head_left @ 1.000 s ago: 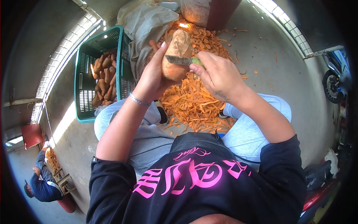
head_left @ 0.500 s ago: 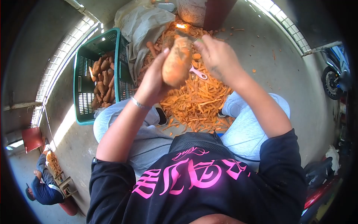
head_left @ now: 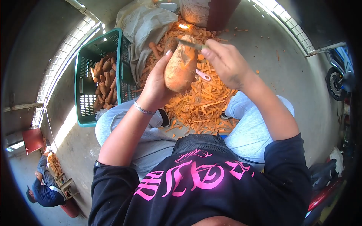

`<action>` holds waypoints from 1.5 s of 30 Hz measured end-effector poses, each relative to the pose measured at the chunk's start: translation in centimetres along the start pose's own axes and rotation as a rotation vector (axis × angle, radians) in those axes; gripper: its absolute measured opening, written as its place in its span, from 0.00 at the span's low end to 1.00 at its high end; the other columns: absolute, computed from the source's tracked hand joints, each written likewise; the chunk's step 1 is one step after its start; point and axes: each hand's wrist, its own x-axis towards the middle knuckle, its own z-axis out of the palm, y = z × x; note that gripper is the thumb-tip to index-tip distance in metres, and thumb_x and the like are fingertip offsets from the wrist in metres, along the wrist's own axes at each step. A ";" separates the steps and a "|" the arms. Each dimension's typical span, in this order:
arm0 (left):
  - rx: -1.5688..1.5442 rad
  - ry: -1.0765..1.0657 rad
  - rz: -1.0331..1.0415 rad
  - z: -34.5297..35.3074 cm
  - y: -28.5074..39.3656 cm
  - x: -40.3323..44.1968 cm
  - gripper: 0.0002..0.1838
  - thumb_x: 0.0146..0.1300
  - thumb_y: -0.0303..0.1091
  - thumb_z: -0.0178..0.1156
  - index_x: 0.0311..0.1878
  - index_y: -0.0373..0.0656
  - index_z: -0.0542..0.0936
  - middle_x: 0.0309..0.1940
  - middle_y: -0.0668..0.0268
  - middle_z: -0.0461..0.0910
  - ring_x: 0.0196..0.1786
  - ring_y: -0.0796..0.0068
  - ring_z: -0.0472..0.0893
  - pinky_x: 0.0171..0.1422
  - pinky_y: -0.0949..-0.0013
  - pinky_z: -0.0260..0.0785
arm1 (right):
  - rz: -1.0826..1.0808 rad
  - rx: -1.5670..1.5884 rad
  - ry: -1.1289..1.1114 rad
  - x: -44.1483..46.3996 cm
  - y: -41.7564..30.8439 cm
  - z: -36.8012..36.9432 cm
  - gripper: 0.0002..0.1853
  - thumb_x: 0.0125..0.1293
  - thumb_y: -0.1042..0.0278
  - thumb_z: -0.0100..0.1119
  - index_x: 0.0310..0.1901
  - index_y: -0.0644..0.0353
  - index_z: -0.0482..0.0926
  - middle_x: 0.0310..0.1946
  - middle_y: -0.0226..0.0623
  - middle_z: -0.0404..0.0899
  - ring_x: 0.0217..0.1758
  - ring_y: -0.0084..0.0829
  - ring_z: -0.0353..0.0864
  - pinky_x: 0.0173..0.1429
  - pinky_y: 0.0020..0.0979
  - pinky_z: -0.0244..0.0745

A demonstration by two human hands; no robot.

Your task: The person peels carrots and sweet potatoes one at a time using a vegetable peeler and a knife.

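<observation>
My left hand (head_left: 157, 81) is wrapped around a thick, partly peeled orange carrot (head_left: 180, 71), holding it upright above the floor. Dull brownish skin still covers patches of it. In my right hand (head_left: 227, 62) is a knife (head_left: 191, 44), its dark blade lying across the carrot's upper end. Beneath both hands spreads a heap of orange peelings (head_left: 200, 107). The pink handle of a tool (head_left: 203, 74) pokes out of the heap just right of the carrot; its head is hidden.
To the left stands a green plastic crate (head_left: 120, 67) with several unpeeled carrots (head_left: 105, 81). A whitish sack (head_left: 145, 24) lies beyond it. Another person (head_left: 45, 190) sits at far left near more peelings. A blue motorcycle (head_left: 337, 75) is parked at right.
The knife has shifted from beyond the carrot's tip to across its upper end, and my right hand has moved slightly right and nearer me. The carrot has turned, showing more unpeeled skin.
</observation>
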 end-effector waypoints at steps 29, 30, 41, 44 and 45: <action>-0.064 0.065 0.056 0.9 -0.2 -0.2 0.26 0.75 0.53 0.39 0.61 0.44 0.73 0.44 0.61 0.83 0.39 0.65 0.84 0.39 0.65 0.78 | 0.374 0.044 0.077 0.3 3.6 0.5 0.26 0.78 0.50 0.41 0.31 0.67 0.71 0.21 0.50 0.74 0.26 0.50 0.76 0.35 0.43 0.70; -0.044 0.045 0.052 0.8 -0.2 -0.1 0.26 0.75 0.53 0.39 0.61 0.44 0.73 0.44 0.62 0.83 0.40 0.66 0.84 0.38 0.65 0.78 | 0.338 0.067 0.089 0.3 3.2 0.3 0.26 0.77 0.50 0.41 0.31 0.67 0.71 0.21 0.50 0.74 0.26 0.50 0.76 0.35 0.42 0.70; -0.010 0.033 0.082 0.0 -0.4 0.1 0.28 0.75 0.57 0.38 0.62 0.46 0.72 0.47 0.66 0.81 0.43 0.73 0.82 0.38 0.66 0.75 | 0.022 -0.040 0.026 -1.7 -2.6 1.4 0.15 0.70 0.55 0.54 0.37 0.62 0.73 0.26 0.47 0.77 0.30 0.50 0.79 0.33 0.44 0.73; -0.054 0.010 0.092 0.0 -0.3 0.0 0.26 0.75 0.55 0.41 0.60 0.44 0.73 0.46 0.64 0.80 0.45 0.72 0.81 0.45 0.68 0.75 | 0.050 -0.063 -0.002 -1.9 -2.7 1.6 0.14 0.70 0.57 0.55 0.38 0.62 0.74 0.27 0.48 0.77 0.30 0.52 0.78 0.33 0.45 0.72; -0.039 0.024 0.096 -0.2 -0.3 0.1 0.27 0.75 0.55 0.40 0.61 0.44 0.73 0.47 0.65 0.80 0.45 0.72 0.82 0.43 0.67 0.75 | 0.056 -0.076 -0.005 -1.9 -2.7 1.7 0.14 0.70 0.57 0.55 0.38 0.62 0.74 0.27 0.48 0.77 0.30 0.52 0.78 0.33 0.45 0.72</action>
